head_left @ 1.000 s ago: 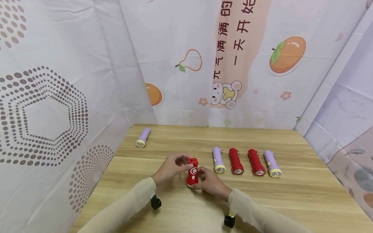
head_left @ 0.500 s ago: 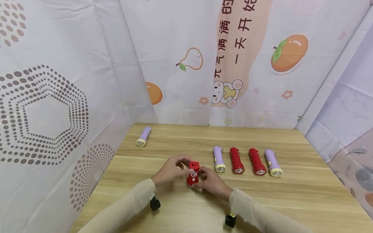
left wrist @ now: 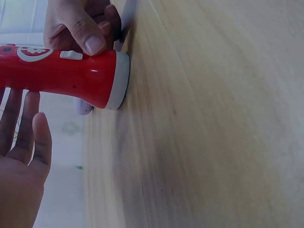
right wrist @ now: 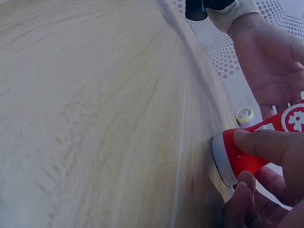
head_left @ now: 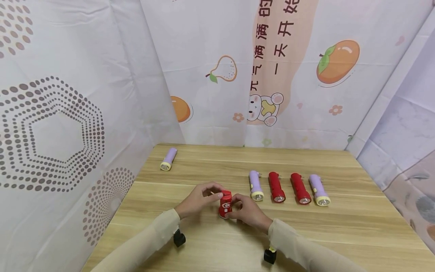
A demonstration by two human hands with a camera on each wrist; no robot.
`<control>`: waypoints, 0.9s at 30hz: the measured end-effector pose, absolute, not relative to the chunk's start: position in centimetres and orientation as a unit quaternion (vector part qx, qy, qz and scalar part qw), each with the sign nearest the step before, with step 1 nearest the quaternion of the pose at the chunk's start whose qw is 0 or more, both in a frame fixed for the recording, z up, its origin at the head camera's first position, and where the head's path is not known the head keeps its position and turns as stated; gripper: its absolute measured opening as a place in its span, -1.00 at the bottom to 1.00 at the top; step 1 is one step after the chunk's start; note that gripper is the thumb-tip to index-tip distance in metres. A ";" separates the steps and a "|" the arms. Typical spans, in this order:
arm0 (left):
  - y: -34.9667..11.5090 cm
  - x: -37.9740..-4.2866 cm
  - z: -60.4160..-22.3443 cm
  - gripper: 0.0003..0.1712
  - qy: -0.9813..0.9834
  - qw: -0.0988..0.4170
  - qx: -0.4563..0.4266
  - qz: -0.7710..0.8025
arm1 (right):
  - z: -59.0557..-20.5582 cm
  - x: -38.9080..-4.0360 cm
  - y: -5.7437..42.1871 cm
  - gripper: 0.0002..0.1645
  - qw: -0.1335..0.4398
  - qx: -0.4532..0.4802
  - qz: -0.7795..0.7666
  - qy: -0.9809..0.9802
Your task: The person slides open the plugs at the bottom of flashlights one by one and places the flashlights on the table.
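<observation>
A red flashlight [head_left: 225,204] stands nearly upright between the hands, its pale-rimmed lamp end down at the tabletop. The left hand [head_left: 200,199] holds its upper end, the thumb on the near side and the other fingers behind. Low down, close to the lamp end, the right hand [head_left: 250,212] grips the body between thumb and fingers. A white slide switch and a round white emblem show on the flashlight [left wrist: 90,78] in the left wrist view. In the right wrist view the right thumb [right wrist: 266,142] lies across the red body just above the rim.
On the right, a purple flashlight [head_left: 255,184], two red flashlights [head_left: 276,186] and another purple one form a row. A further purple flashlight [head_left: 169,158] lies at the back left of the wooden table [head_left: 204,166]. Printed curtains [head_left: 210,121] hang behind and beside it.
The red flashlight has tipped more upright; its top end now faces the head camera more. Both hands keep hold of it, with the left hand slightly lower. The other flashlights lie still.
</observation>
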State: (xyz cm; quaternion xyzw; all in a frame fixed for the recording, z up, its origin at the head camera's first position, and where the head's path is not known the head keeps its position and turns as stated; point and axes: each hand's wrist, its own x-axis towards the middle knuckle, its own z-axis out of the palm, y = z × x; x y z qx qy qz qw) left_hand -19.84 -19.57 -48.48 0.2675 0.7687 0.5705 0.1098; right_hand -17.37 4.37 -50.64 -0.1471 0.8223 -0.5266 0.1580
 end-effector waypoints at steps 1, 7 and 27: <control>-19.6 -19.8 -48.4 -0.75 0.767 0.113 0.264 0.574 | -50.7 -17.4 4.4 -0.54 0.157 -0.148 -0.527 0.822; -19.3 -19.8 -48.2 -0.72 0.760 0.130 0.244 0.588 | -50.8 -17.5 4.5 -0.53 0.157 -0.151 -0.526 0.823; -19.2 -20.1 -47.2 -0.76 0.754 0.164 0.234 0.592 | -50.5 -17.5 4.3 -0.54 0.165 -0.142 -0.534 0.817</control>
